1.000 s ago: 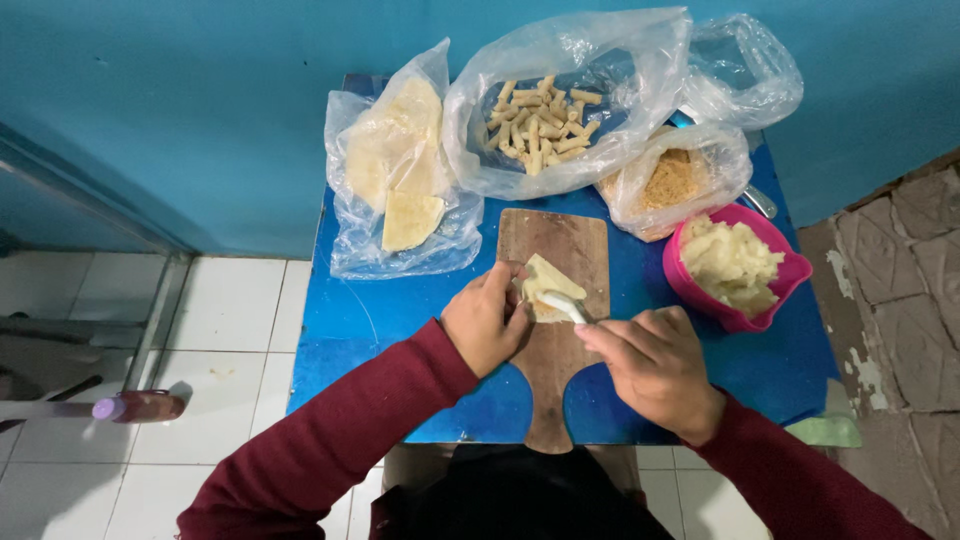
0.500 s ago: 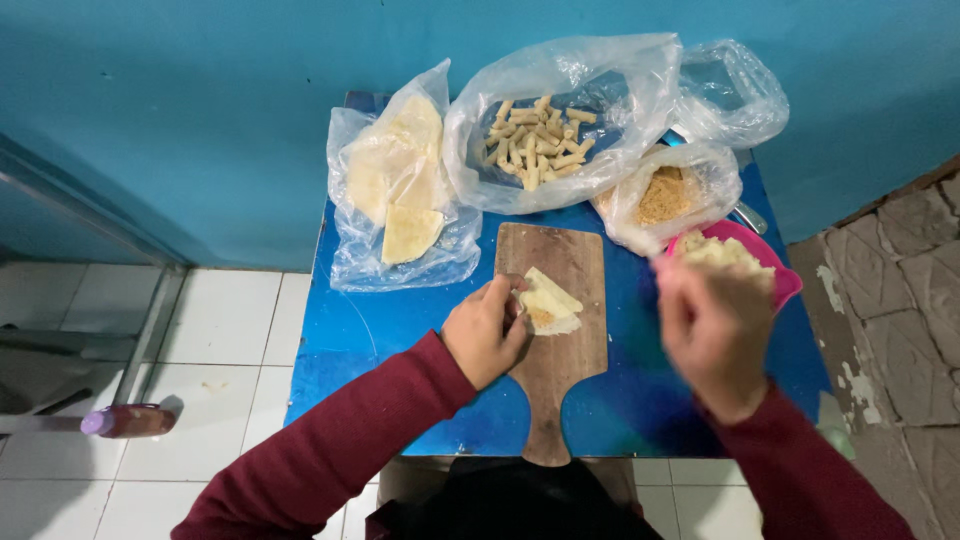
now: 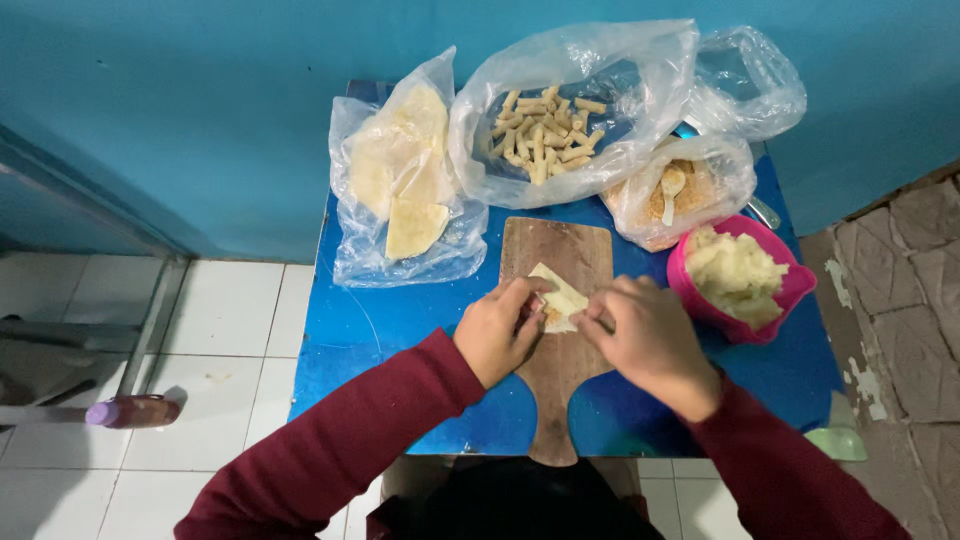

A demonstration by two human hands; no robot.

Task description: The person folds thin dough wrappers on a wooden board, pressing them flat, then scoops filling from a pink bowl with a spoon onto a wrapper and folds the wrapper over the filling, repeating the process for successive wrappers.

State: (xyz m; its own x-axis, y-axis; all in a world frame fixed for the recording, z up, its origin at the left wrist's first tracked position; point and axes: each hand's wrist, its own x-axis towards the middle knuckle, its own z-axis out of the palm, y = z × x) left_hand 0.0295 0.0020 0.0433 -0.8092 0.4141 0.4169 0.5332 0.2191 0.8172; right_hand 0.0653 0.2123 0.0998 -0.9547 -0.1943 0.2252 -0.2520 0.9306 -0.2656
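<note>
Pinching pale wrapper with left hand and right hand, both grips closed on it, on wooden board mid-surface; I'm seeing pink bowl near right edge.

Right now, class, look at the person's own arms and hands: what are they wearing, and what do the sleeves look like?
Both arms are covered by long, plain dark red sleeves that reach to the wrists. The left hand and the right hand are bare: no gloves, and no rings, watch or bracelet can be seen. The sleeves show no pattern or markings.
</note>
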